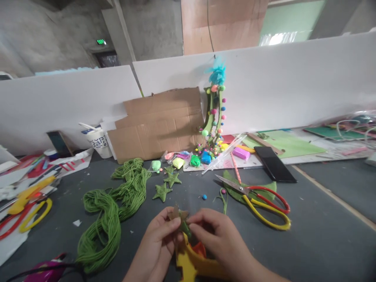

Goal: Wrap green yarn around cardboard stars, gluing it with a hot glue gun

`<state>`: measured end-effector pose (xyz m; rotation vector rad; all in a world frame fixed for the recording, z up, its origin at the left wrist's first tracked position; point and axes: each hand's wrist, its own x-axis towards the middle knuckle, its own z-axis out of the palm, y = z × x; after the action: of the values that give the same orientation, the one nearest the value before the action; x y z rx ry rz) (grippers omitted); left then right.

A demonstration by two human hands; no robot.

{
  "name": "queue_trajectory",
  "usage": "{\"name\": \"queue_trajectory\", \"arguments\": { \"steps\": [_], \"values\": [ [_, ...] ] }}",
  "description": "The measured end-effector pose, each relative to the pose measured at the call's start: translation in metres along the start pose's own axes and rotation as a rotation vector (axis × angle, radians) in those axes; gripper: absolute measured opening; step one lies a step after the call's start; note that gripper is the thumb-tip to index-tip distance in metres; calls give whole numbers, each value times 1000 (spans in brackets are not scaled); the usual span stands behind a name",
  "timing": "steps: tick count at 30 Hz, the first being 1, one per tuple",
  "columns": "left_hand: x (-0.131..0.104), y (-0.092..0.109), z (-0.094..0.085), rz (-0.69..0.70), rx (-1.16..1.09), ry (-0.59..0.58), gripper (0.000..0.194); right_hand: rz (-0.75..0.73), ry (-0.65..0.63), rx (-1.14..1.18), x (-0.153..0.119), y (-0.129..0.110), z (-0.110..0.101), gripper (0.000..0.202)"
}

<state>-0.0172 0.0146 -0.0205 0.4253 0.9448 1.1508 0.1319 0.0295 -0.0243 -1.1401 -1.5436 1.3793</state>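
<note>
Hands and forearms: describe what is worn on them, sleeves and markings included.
The left hand and right hand are bare: five-fingered, ungloved. No ring, watch or bracelet shows, nor any cable or marking. No sleeve shows on either forearm.

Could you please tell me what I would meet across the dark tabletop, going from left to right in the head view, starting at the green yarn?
Green yarn, green stars lying on the table, small blue ball, open scissors.
</note>
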Motion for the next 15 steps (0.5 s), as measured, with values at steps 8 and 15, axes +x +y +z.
{"name": "queue_trajectory", "arguments": {
  "steps": [8,15],
  "values": [
    [-5,1,-2,136,185,-19,12,-480,2,-517,-7,-3,-6,20],
    [-9,4,0,244,307,-12,16,-561,-32,-632,-9,-8,-9,21]
  ]
}}
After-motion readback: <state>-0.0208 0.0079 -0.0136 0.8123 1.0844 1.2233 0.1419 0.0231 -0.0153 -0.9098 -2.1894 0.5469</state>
